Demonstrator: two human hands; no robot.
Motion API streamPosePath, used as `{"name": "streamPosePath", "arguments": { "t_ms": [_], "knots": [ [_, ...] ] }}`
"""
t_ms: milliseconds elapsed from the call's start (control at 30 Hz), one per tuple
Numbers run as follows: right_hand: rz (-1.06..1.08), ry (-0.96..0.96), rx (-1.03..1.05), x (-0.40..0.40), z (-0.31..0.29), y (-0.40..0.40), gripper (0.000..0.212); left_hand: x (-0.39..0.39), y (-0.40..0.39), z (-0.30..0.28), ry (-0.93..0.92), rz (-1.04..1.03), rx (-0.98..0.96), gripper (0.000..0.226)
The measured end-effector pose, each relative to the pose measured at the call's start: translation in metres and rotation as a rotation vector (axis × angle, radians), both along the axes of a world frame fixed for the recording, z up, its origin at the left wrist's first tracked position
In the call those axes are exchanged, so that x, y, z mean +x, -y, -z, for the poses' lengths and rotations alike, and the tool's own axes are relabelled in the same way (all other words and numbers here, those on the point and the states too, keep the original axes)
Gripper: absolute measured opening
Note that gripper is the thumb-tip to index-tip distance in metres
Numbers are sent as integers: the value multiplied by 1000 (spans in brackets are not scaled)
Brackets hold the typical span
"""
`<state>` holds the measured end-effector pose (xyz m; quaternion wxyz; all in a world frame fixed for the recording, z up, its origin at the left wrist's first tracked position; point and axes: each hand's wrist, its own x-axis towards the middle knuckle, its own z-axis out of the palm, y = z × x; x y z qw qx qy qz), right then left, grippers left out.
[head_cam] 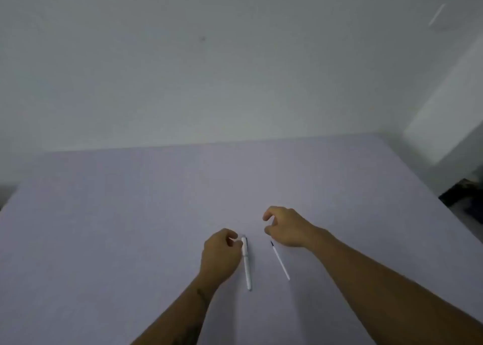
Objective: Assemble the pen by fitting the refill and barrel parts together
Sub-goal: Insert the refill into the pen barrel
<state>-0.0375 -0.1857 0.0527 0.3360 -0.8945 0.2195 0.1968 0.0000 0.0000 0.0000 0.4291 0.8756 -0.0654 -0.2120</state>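
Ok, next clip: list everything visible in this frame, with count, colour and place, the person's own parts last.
pen barrel: one, white, lying on the table between the two hands, its far end at the left fingertips
refill: one, thin and white with a dark tip, lying on the table right of the barrel, apart from it
table: one, pale lilac-grey, fills the lower half
wall: white, behind the table
dark object: one, black, beyond the table's right edge, too blurred to identify
left hand: one, fingers curled, at the barrel's far end
right hand: one, open, empty, near the refill's dark tip
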Motion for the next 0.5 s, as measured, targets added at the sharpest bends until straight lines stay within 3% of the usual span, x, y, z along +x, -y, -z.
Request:
{"name": "streamPosePath", "arguments": {
  "t_ms": [267,500],
  "knots": [
    [6,-84,54,-18,35,-10,38,-22,23,38,-44,166,471,51],
    [103,-57,135,-19,46,-5,38,-16,21,36,-62,116,463,18]
  ]
}}
